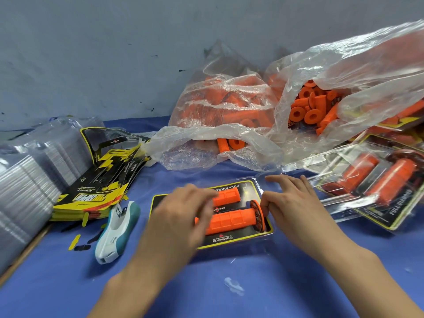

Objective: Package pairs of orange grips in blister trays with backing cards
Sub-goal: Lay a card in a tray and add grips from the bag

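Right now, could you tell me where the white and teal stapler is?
The white and teal stapler lies on the blue table, left of the left hand.

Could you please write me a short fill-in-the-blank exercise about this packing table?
1. The grips in the package under both hands are ____ in colour.
2. The stapler lies on the ____ cloth.
3. Loose grips fill clear plastic ____ at the back.
4. The backing cards lie to the ____ of the stapler's far end.

Missing words: orange; blue; bags; left
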